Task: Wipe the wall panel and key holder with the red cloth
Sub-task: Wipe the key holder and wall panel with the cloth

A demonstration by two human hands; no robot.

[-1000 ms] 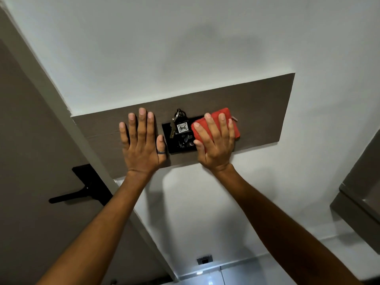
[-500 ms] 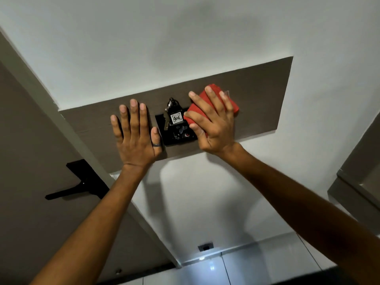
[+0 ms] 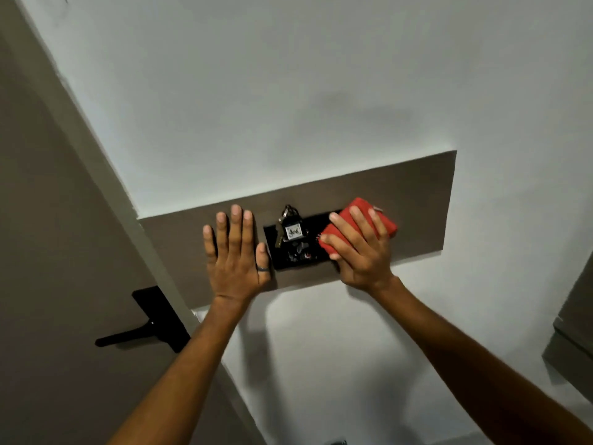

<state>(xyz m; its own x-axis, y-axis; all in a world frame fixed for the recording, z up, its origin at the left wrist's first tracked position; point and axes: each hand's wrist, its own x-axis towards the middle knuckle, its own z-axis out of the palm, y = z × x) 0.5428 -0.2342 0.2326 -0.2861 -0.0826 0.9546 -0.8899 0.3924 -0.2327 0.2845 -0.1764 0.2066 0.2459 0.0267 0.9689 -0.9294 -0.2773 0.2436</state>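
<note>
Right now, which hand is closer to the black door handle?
Left. The left hand lies flat on the wall panel, up and to the right of the door handle; the right hand presses the red cloth farther right.

Under the right hand (image 3: 362, 252) the red cloth (image 3: 383, 220) looks soft and matt, folded thick. The wall panel (image 3: 417, 200) beneath both hands shows a matt brown wood-grain finish, and the key holder (image 3: 272, 248) between the hands is smooth black, with metal keys (image 3: 288, 213) and a white paper tag (image 3: 294, 232). The left hand (image 3: 236, 261) wears a dull metal ring (image 3: 263, 268); the white wall (image 3: 288, 91) above is smooth, matt paint.
</note>
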